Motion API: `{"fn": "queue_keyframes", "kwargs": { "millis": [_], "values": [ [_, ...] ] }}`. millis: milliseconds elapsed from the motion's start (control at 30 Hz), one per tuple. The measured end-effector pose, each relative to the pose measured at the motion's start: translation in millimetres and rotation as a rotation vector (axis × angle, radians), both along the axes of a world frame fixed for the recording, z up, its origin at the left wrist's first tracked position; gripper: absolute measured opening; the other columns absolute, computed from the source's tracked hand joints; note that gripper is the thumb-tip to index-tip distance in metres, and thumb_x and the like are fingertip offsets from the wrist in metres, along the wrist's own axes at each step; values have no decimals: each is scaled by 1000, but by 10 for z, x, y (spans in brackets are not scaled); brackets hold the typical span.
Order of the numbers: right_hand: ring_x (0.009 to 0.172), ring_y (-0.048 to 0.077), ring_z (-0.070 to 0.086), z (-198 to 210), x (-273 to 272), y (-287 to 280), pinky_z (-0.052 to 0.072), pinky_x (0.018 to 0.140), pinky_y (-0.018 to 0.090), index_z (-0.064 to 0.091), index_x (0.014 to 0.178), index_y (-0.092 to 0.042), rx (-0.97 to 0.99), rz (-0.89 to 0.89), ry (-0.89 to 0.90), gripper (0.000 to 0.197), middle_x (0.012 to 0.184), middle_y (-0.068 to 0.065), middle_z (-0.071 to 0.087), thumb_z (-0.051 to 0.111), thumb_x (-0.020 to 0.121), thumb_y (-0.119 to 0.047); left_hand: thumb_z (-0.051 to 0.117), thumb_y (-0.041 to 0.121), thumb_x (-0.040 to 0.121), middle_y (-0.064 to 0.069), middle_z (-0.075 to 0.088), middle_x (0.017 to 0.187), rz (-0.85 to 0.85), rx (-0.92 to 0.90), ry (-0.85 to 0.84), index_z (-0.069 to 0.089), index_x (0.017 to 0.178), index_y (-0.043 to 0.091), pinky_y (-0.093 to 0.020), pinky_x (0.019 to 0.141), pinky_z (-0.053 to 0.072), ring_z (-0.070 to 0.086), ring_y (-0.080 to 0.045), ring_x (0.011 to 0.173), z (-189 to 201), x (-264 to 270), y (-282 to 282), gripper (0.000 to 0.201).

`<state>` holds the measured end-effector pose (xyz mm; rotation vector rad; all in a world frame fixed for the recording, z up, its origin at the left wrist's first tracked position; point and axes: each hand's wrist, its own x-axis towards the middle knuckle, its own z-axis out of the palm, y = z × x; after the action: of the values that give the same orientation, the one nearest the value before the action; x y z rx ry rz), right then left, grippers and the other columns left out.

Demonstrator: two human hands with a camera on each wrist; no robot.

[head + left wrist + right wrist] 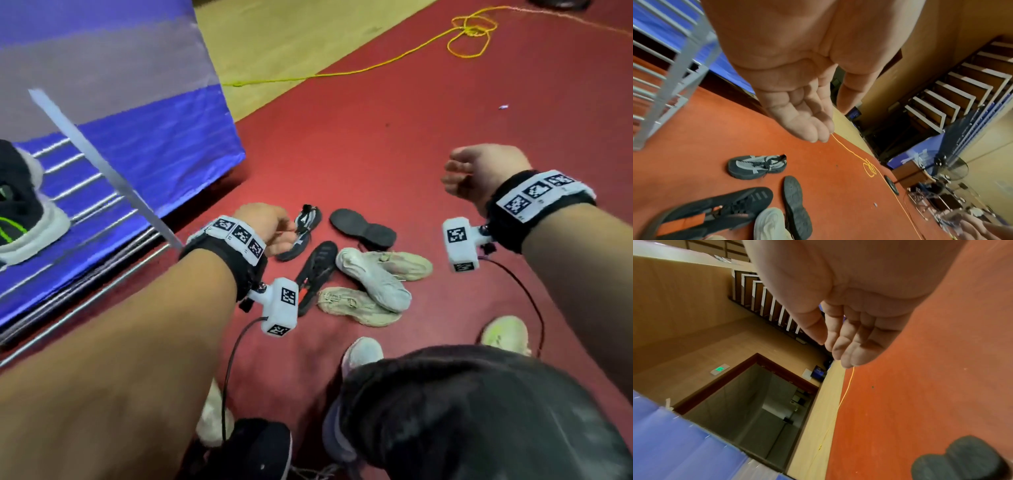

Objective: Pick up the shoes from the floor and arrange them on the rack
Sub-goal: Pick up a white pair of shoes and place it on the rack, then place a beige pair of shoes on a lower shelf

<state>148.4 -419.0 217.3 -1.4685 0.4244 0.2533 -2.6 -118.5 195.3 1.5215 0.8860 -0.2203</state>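
**benchwarmer:** While the person is crouching here, most of what's lying under them is a red floor, meeting a strip of pale wood flooring further out. A yellow cord is snaking across both and looping on the red part. Brown stairs are climbing the far wall.

**lacesout:** And the shoes?

**benchwarmer:** They're sitting in a loose pile on the red floor, right in front of the knees. A grey and black knit sneaker is lying nearest the rack, upright on its sole. A black shoe is lying just beside it, and another black one is flipped over, showing its sole. Two cream sneakers are overlapping, one resting across the other, with a third beige one touching them. One black sneaker with green stripes is already sitting on the rack, which is a silver bar frame standing against a blue cloth.

**lacesout:** Hands doing anything?

**benchwarmer:** The left hand is hovering just above the grey knit sneaker, fingers loosely curled and holding nothing. The right hand is hanging well off to the side over bare floor, fingers relaxed, also holding nothing.

**lacesout:** Room to move?

**benchwarmer:** Red floor is lying open beyond the pile and to the right. The rack's lower bars are running along the left, near the pile.
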Motion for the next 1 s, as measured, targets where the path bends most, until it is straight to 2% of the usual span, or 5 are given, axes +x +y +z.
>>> {"fn": "queue_keyframes", "kwargs": {
  "millis": [300, 600, 800, 900, 1000],
  "values": [
    [46, 18, 64, -1366, 107, -390, 55, 50, 27, 64, 102, -7, -174, 7, 224, 7, 74, 6, 65, 62, 96, -10, 53, 15, 98, -6, 62, 77, -82, 7, 148, 60, 80, 9, -32, 82, 54, 57, -14, 66, -780, 422, -387, 20],
    [58, 24, 58, -2556, -41, -552, 52, 52, 30, 60, 94, -5, -291, -25, 436, 3, 76, 11, 60, 57, 96, -5, 53, 17, 98, -1, 58, 73, -44, -40, 273, 56, 78, 12, -21, 48, 52, 55, -14, 61, -1791, 612, -368, 21],
    [121, 34, 62, -2888, -537, -1072, 49, 106, 41, 66, 131, -12, -710, 0, 595, 46, 129, 15, 65, 59, 90, -31, 53, 19, 98, -2, 58, 76, -108, -76, 352, 55, 80, 9, -26, 53, 57, 61, -15, 64, -2474, 670, -719, 21],
    [105, 35, 66, -2965, -780, -1532, 49, 97, 37, 65, 109, -14, -821, -182, 619, 37, 110, 15, 70, 57, 83, -39, 53, 18, 99, -6, 51, 70, -165, -140, 361, 53, 78, 7, -33, 61, 47, 53, -20, 61, -2671, 727, -977, 24],
    [115, 39, 63, -3207, -917, -1918, 47, 101, 40, 50, 139, -2, -846, -199, 781, 63, 126, 19, 66, 57, 90, -42, 50, 21, 102, -4, 46, 64, -237, -211, 351, 53, 73, 11, -32, 56, 39, 45, -19, 62, -2817, 794, -1209, 31]
  ]
}}
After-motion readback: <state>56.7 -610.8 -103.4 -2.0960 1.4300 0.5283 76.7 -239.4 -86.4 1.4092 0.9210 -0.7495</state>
